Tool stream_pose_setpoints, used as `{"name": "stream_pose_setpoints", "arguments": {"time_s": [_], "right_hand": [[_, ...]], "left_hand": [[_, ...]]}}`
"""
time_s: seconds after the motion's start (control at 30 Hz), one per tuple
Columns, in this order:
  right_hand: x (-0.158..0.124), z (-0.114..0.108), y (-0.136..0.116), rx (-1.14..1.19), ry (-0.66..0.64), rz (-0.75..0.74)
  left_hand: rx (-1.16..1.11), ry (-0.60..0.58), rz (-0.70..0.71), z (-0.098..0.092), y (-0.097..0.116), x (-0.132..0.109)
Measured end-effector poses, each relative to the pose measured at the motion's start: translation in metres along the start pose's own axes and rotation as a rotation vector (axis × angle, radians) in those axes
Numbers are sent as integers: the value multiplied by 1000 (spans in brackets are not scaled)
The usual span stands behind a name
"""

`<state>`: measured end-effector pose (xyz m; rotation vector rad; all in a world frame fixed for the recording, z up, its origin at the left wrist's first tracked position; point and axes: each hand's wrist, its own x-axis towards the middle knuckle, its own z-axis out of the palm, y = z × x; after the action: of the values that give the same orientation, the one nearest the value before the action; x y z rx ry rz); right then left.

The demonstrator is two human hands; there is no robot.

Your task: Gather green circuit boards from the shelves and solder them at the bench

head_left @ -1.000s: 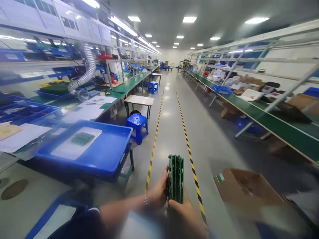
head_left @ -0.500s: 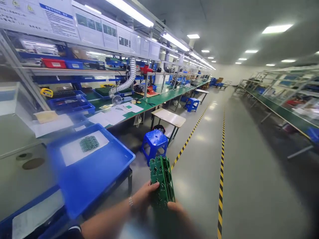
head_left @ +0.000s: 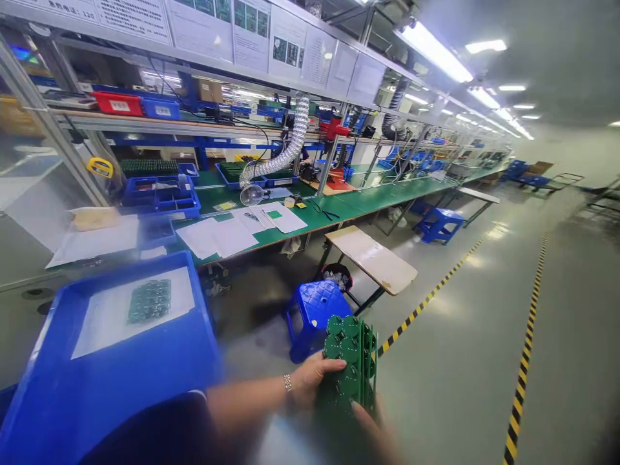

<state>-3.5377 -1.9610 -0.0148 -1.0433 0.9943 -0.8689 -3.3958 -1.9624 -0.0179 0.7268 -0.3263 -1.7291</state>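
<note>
A stack of green circuit boards (head_left: 349, 361) stands upright between my hands at the lower middle of the view. My left hand (head_left: 314, 378) grips its left edge, thumb laid across the front board. Lower on the right side, my right hand (head_left: 371, 420) holds the same stack; its fingers behind the boards are hidden and the wrist is blurred. Off to the left lies a blue tray (head_left: 159, 394) with a white sheet (head_left: 104, 320) in it, and on that sheet rests a circuit board panel (head_left: 149, 301).
A green workbench (head_left: 358, 201) runs away to the right, bearing papers (head_left: 217, 236) and blue bins (head_left: 162, 197). A blue stool (head_left: 320, 303) and a small pale table (head_left: 372, 255) stand before it. Striped floor tape (head_left: 526, 361) marks the aisle.
The view has turned left and come nearer to the bench. Both hands still hold the board stack, which now appears farther right in the picture.
</note>
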Motion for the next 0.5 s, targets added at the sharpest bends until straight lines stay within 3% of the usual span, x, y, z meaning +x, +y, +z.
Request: {"name": "stream_pose_setpoints", "arguments": {"time_s": [0.17,0.27,0.37,0.5], "right_hand": [[118,-5,-49,-168,-193,53],[185,3,-78,-158,-410,133],[237,23,-102,-96,-684,230],[291,60,-114,-85,-883,313]], "left_hand": [[50,236,302,27,49,76],[51,429,427,39,83,111],[10,535,505,43,119,125],[35,507,609,28,166,126]]}}
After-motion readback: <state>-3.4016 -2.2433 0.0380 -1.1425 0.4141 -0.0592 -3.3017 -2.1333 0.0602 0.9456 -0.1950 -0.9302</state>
